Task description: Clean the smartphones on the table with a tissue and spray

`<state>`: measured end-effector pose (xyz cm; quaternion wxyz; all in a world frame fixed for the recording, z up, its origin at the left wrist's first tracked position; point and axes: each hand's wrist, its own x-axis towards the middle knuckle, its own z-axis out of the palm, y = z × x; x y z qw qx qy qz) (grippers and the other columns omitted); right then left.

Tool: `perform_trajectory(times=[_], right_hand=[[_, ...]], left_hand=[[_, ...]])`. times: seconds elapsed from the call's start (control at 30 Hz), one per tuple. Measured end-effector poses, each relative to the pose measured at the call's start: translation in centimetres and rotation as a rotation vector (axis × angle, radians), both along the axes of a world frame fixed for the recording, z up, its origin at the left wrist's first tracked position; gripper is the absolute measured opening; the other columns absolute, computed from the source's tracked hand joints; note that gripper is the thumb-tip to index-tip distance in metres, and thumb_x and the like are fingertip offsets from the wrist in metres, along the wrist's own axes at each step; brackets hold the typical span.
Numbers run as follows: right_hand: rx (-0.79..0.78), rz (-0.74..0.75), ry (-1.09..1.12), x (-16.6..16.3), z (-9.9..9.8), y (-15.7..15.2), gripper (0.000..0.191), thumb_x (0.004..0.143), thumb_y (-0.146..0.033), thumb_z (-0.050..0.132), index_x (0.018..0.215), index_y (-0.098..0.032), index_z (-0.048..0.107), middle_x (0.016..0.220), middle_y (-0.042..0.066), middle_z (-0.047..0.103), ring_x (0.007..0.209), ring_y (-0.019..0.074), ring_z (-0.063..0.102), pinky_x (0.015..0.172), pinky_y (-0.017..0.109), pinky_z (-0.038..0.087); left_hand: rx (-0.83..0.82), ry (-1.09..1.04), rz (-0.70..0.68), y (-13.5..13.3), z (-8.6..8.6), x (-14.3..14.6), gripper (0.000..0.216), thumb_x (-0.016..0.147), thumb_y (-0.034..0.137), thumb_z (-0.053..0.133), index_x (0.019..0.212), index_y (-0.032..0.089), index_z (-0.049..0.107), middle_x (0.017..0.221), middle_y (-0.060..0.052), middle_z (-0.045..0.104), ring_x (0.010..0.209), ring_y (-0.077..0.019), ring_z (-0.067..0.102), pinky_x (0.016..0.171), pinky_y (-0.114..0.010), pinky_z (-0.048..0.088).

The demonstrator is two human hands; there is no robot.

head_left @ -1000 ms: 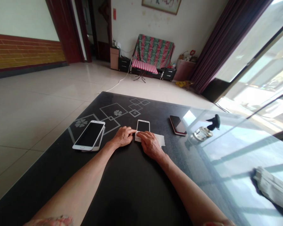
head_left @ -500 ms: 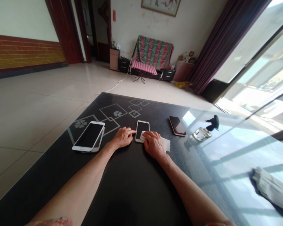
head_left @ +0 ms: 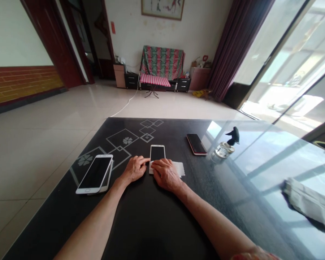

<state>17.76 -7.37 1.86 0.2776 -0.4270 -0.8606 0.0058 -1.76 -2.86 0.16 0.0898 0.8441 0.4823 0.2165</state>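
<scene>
A white-framed smartphone (head_left: 157, 152) lies face up on the dark glossy table (head_left: 154, 220) in front of me. My left hand (head_left: 135, 168) rests left of it; the index finger is stretched out to the phone's left edge, the other fingers loosely curled. Across the lower part of the screen lies my right hand (head_left: 166, 174), its fingers pressing down a white cloth (head_left: 180, 168) with a zigzag edge. The hand hides the phone's lower right side and part of the cloth.
To the left, a larger white phone (head_left: 95, 174) overlaps another device (head_left: 107, 180). A dark-screened phone (head_left: 196, 144) and a clear spray bottle (head_left: 224, 148) with a black trigger head stand right of my hands. Grey fabric (head_left: 311, 202) lies at the right.
My right hand has slid left over the phone's lower screen with the cloth. The left finger stays at the phone's edge. The whole view has shifted and tilted.
</scene>
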Motion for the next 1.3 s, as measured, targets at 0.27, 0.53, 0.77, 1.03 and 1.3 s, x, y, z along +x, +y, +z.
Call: perform_trajectory(times=[0.27,0.53,0.77,1.03,1.3], right_hand=[[-0.001,-0.171,0.058,1.0,-0.4,0.9,0.015,0.083,-0.016,0.056,0.088,-0.02,0.07,0.094,0.005,0.068,0.087,0.0191,0.056,0.085,0.034,0.04],[0.011,-0.08,0.034,0.6,-0.4,0.6,0.014,0.088,-0.019,0.054,0.091,-0.021,0.068,0.099,0.004,0.067,0.091,0.0173,0.056,0.085,0.032,0.038],[0.017,0.033,0.018,0.3,-0.3,0.5,0.015,0.089,-0.02,0.054,0.096,-0.022,0.067,0.105,0.003,0.066,0.093,0.0162,0.055,0.084,0.031,0.038],[-0.009,-0.217,0.044,1.6,-0.9,1.6,0.014,0.083,-0.015,0.055,0.083,-0.019,0.068,0.09,0.005,0.066,0.084,0.0183,0.054,0.082,0.033,0.038],[-0.008,-0.011,0.026,0.9,-0.4,0.7,0.019,0.089,-0.019,0.052,0.102,-0.02,0.066,0.108,0.006,0.065,0.095,0.0193,0.053,0.086,0.034,0.038]], left_hand=[[-0.021,-0.026,-0.007,0.0,-0.1,-0.2,0.04,0.08,0.012,0.05,0.113,0.025,0.068,0.076,-0.002,0.061,0.074,-0.0172,0.052,0.077,-0.031,0.042],[-0.016,-0.026,-0.025,0.2,-0.4,-0.3,0.039,0.081,0.013,0.05,0.113,0.024,0.068,0.078,-0.002,0.061,0.076,-0.0178,0.053,0.077,-0.031,0.042],[-0.008,-0.007,-0.009,0.1,-0.3,-0.4,0.039,0.082,0.015,0.048,0.114,0.026,0.067,0.08,-0.002,0.061,0.078,-0.0186,0.054,0.078,-0.031,0.043],[-0.053,-0.039,-0.023,0.0,-0.1,-0.5,0.04,0.082,0.014,0.049,0.117,0.023,0.066,0.079,-0.002,0.061,0.077,-0.0178,0.052,0.079,-0.031,0.042],[-0.029,-0.018,-0.019,0.0,-0.4,-0.4,0.04,0.082,0.013,0.05,0.117,0.024,0.066,0.081,-0.002,0.061,0.077,-0.0175,0.053,0.078,-0.031,0.041]])
